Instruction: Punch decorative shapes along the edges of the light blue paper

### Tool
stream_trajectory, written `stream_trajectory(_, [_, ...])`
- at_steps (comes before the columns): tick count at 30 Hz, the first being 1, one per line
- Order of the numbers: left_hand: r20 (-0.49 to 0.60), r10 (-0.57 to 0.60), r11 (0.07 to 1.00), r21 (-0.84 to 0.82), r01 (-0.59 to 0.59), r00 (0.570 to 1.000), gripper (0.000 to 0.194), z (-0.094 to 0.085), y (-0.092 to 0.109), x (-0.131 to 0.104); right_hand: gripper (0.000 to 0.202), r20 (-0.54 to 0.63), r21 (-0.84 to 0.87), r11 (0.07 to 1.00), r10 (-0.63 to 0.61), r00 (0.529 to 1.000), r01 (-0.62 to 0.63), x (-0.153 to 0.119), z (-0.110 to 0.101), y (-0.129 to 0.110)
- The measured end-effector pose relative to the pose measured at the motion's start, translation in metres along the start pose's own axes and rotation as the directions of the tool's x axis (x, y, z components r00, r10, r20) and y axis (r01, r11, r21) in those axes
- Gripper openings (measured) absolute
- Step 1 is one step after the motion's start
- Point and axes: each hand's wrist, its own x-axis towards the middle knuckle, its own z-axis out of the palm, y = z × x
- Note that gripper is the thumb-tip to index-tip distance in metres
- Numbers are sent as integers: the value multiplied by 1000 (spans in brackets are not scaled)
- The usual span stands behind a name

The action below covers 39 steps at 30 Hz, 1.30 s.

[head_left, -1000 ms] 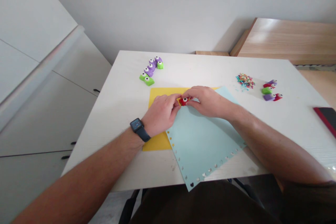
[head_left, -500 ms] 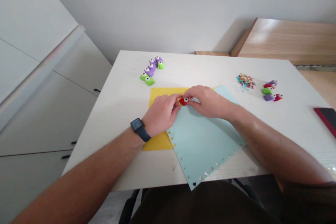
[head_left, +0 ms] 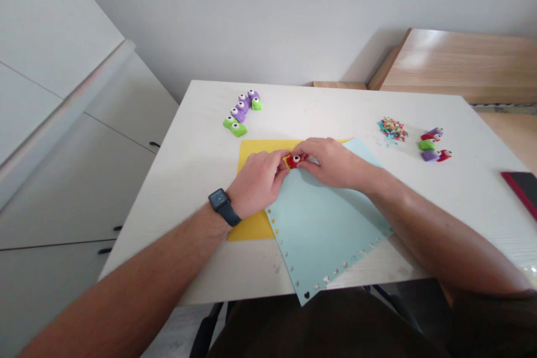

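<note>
My right hand is closed around a small red craft punch with a white round button bearing a dark mark. Fingers of my left hand pinch at the punch's left side, where a bit of yellow shows. Below both hands lies a light blue sheet, turned at an angle, with small shaped holes along its edges and a larger heart-shaped hole at the near corner. A yellow sheet lies partly under it. My fingers hide how the punch meets the paper.
Several purple and green punches stand at the back left of the white table. A pile of colourful paper bits lies at the right, beside more punches. A dark red-edged object sits at the right edge.
The blue sheet has shifted slightly to the left, its near corner a little lower. The punch has tilted or moved very slightly; both hands stay almost in place.
</note>
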Motion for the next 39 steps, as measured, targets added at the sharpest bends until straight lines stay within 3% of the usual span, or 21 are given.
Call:
stream_trajectory(13, [-14, 23, 1000, -10, -23, 1000, 30, 2, -1, -1, 21, -39, -25, 999, 19, 999, -20, -1, -4, 0])
stream_trajectory(39, [-38, 36, 997, 70, -33, 999, 20, -1, -1, -2, 22, 64, -97, 994, 60, 996, -54, -6, -18, 5])
